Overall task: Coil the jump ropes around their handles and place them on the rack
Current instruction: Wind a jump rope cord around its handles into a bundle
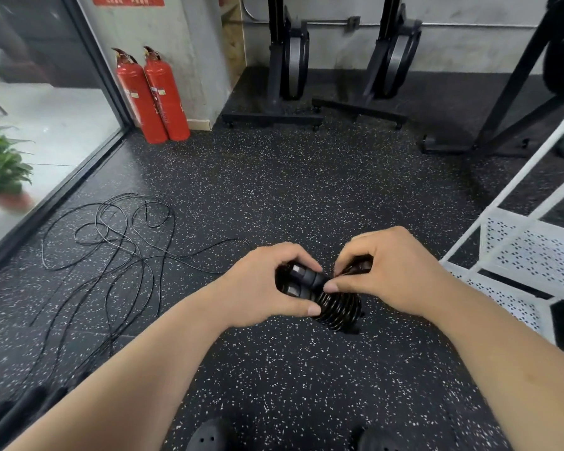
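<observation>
Black thin jump ropes (118,242) lie tangled, uncoiled, on the speckled rubber floor (306,190). Left hand (261,284) grips one rope's paired black handles (302,278); its coil (339,309) looks almost wound, right hand (391,271) pinching the last turn. Placing on the white perforated metal rack (534,255) remains.

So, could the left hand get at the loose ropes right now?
Likely not yet: the left hand grips the coiled rope; nothing else lies between it and the loose ropes.
</observation>
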A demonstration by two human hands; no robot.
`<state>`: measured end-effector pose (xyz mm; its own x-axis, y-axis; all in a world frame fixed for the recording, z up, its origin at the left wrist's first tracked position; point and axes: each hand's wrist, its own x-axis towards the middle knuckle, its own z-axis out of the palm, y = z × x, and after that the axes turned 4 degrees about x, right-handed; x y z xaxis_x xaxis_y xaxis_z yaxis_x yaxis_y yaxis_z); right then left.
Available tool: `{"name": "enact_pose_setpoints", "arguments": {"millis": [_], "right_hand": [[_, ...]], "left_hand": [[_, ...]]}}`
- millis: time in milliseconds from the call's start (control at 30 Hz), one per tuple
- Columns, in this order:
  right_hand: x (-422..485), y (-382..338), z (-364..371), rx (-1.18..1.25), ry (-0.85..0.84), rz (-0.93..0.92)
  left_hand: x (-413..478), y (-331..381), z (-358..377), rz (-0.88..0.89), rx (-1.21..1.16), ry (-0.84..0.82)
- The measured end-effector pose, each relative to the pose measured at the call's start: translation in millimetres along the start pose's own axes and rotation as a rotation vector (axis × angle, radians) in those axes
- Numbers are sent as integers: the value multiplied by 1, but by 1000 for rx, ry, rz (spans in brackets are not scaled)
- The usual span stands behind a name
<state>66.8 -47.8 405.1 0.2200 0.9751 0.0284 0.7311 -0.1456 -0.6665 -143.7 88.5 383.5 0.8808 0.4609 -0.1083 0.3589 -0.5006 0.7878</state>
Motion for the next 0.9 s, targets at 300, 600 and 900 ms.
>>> {"name": "enact_pose_setpoints", "arguments": {"millis": [300, 600, 900], "right_hand": [[2, -6, -9, 419, -135, 74], [9, -25, 20, 634, 295, 165], [1, -56, 50, 384, 570, 269]], "left_hand": [[-7, 7, -17, 52, -247, -27], [-1, -4, -13, -86, -448, 405], [3, 24, 36, -196, -515, 475]]}}
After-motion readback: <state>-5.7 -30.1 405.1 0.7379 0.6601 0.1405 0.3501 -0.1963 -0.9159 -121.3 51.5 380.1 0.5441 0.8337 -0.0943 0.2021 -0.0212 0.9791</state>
